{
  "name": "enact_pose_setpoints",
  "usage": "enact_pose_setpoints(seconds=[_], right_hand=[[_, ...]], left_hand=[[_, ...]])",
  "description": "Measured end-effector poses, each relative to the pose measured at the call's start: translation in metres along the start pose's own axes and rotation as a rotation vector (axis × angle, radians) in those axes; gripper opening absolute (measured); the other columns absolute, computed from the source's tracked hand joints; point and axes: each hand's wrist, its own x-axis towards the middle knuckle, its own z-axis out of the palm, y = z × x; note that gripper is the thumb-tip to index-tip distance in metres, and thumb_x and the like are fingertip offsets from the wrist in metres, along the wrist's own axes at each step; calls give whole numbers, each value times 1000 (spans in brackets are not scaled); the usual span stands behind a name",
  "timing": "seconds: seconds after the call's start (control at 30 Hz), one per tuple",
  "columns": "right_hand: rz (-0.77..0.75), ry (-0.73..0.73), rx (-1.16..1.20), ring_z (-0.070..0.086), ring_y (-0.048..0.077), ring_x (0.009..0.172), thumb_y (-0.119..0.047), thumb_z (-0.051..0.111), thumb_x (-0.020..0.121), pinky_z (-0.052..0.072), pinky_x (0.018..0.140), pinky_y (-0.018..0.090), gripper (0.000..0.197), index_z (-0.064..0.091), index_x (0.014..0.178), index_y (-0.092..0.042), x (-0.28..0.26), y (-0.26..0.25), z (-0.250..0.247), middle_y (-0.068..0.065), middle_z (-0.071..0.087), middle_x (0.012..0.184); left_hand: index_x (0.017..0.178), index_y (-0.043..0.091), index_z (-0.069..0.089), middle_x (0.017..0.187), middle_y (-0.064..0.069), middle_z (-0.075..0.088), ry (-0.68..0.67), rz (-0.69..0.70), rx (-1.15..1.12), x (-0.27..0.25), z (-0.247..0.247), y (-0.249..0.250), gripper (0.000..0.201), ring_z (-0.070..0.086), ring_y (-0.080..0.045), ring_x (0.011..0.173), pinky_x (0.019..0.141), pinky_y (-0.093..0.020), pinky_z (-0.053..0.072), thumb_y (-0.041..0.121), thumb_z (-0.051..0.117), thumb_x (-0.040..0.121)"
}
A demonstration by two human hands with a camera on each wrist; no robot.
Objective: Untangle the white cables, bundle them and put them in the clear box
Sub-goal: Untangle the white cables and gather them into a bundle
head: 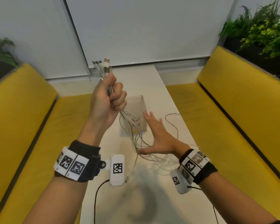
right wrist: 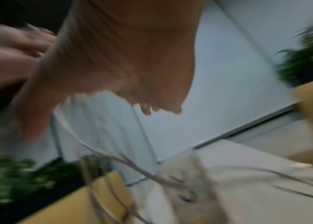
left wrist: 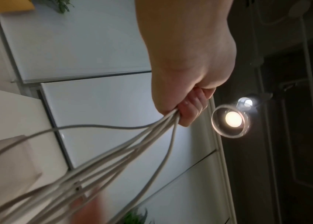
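Left hand (head: 107, 97): raised above the near end of the box, fist wrapped round the white cables (head: 137, 138) just below their plugs (head: 102, 64). The plug ends stand up out of the fist in a fan, one a flat metal USB type.

Right hand (head: 158, 136): fingers spread and straight, holding nothing, palm toward the hanging strands at the near right of the box. The thumb seems to touch them, though blur makes this uncertain.

Cables: thin, round, smooth, pale grey-white. They drop from the fist in loose loops across the front of the box and pool on the table (head: 152, 199) nearer the person. One stray cable (head: 172, 120) lies to the right of the box, apart from the bunch.

Box (head: 137, 113): clear, rectangular, open-topped, hard plastic, upright on the table. A few small coloured bits show inside, too small to name.

Table: long, narrow, matt white. Yellow benches (head: 242, 101) flank it on either side of the box.

Step, as judged: gathering. Plug ends are collected, tails still loose. The next move calls for the free hand to comb down the strands, fetch the stray, then coil.
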Motion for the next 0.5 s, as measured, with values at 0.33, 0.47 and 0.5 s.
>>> enact_pose_setpoints(seconds=[0.33,0.47,0.5], right_hand=[[-65,159,812,41,19,47,-28,68,90,41,45,36,38,50,85,4,22,-77,15,10,42,59],[119,31,678,23,14,44,-52,66,85,23,45,26,54,36,60,-15,18,-56,25,0,28,52],[138,27,624,26,17,45,-54,67,84,23,46,29,56,38,60,-12,20,-50,25,4,30,52]], left_hand=[[70,15,41,63,1,24,-82,-131,43,-7,-4,-19,35,25,-9,51,42,-19,28,24,47,103],[56,21,37,53,3,18,-119,-188,-85,-14,-3,-14,42,16,-7,43,33,-15,21,16,61,91],[55,21,37,52,3,19,-171,-228,-111,-17,-3,-15,43,16,-7,41,32,-13,22,13,67,85]])
